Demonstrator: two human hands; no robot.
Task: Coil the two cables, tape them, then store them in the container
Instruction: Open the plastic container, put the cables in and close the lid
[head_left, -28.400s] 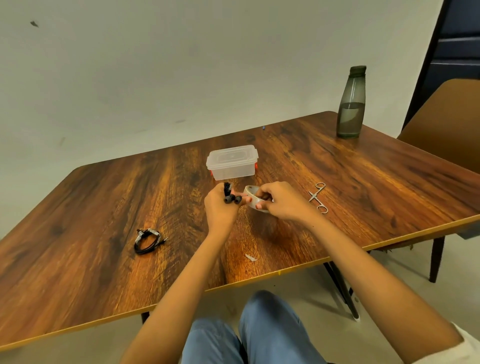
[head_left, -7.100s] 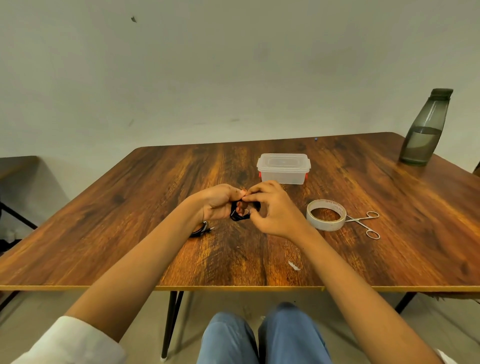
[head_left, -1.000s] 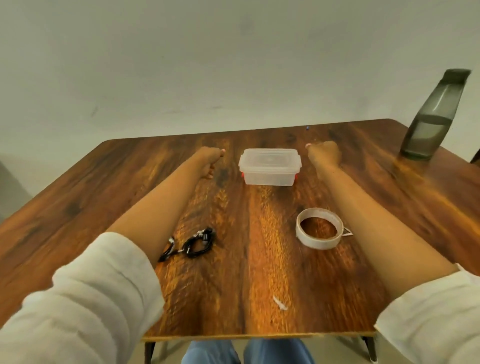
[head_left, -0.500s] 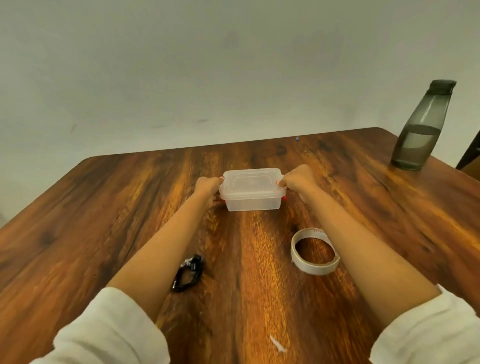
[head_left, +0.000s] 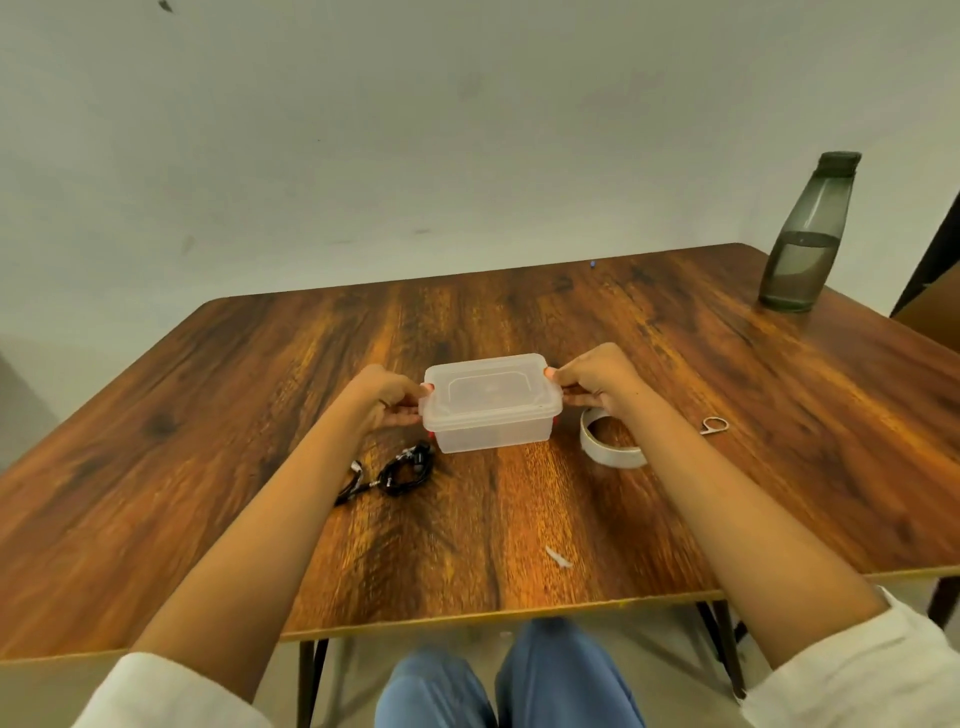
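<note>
Entry for the wooden bench (head_left: 208, 415), as we find it. One clear plastic container (head_left: 491, 402), rectangular, stands near the middle of the bench with its lid seated and a trace of red showing low at each end; we cannot tell whether it rests on the wood or is just raised. The left hand (head_left: 387, 399) grasps the container's left end, fingers curled against the side and thumb near the lid rim. The right hand (head_left: 595, 382) grasps the right end in the same manner. One coiled black cable (head_left: 404, 474) lies on the bench just in front of the container's left corner, apart from it, with pale flecks on the loop. A second cable (head_left: 352, 482), also black, lies touching the first on its left and is partly hidden by the left forearm. One roll of white tape (head_left: 612, 453) lies flat just right of the container, its far side covered by the right wrist. Of the metal scissors (head_left: 715, 426) only the finger loops show, beyond the right forearm. One small white scrap (head_left: 558, 557) lies near the front edge. One smoky grey bottle (head_left: 805, 239), capped, upright and part-filled, stands at the far right corner, well apart from the rest. We also note white sleeves pushed up both arms and blue-trousered knees below the bench edge.
</note>
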